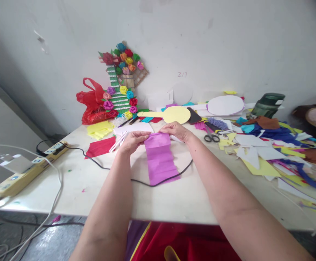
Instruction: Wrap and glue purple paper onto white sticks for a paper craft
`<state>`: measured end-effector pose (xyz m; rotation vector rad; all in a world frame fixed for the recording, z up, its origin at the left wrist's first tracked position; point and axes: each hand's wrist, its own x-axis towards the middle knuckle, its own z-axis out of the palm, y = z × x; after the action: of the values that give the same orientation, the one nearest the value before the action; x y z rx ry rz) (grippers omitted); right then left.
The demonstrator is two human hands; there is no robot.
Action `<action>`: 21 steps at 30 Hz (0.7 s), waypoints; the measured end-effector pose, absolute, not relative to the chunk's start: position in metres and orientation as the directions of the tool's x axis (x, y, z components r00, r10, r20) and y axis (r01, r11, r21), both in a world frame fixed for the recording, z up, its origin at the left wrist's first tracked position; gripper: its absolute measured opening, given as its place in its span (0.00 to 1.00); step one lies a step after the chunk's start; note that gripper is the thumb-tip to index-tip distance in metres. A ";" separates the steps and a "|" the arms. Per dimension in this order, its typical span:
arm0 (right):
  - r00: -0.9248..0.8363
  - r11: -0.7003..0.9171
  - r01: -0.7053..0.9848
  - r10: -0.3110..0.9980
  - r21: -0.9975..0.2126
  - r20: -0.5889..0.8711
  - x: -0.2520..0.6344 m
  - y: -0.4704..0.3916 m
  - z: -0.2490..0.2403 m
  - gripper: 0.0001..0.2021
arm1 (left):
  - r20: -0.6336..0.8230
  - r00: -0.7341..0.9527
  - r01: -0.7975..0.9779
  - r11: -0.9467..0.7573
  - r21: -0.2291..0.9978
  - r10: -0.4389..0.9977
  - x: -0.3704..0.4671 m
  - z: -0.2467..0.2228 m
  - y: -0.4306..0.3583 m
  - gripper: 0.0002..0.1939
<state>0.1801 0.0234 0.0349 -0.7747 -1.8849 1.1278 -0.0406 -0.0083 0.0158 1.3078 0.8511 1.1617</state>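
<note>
A creased strip of purple crepe paper (161,157) hangs from both hands over the white table. My left hand (132,140) pinches its upper left corner, and my right hand (177,131) pinches it near the upper right. The paper's top edge looks folded over. Its lower end lies by the tabletop, with a black cable (171,177) passing across it. Left of my left hand are white paper sticks (118,142) and a red paper piece (100,147). Beyond my hands lies a yellow paddle-shaped cutout (176,114).
Scissors (211,137) and a heap of paper scraps (258,145) lie on the right, near a dark green bottle (268,105). A power strip (32,168) runs along the left edge. Paper-flower crafts (119,87) and a red plastic bag (94,103) stand by the wall.
</note>
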 end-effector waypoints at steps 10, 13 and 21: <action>-0.505 0.427 0.206 0.817 -0.881 0.278 0.177 0.026 0.033 0.16 | 0.163 0.264 -0.070 -0.150 0.986 0.951 -0.041 0.017 -0.009 0.21; -0.548 0.426 0.325 0.812 -0.845 0.199 0.178 0.020 0.040 0.14 | 0.177 0.286 -0.012 -0.181 0.983 0.942 -0.042 0.017 -0.009 0.22; -0.598 0.385 0.357 0.794 -0.851 0.108 0.179 0.015 0.045 0.14 | 0.198 0.320 0.117 -0.246 0.962 0.926 -0.043 0.017 -0.007 0.24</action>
<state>0.1793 0.0151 0.0451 -0.9857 -2.1385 1.1329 -0.0434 -0.0066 0.0173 1.6218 0.9648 1.0528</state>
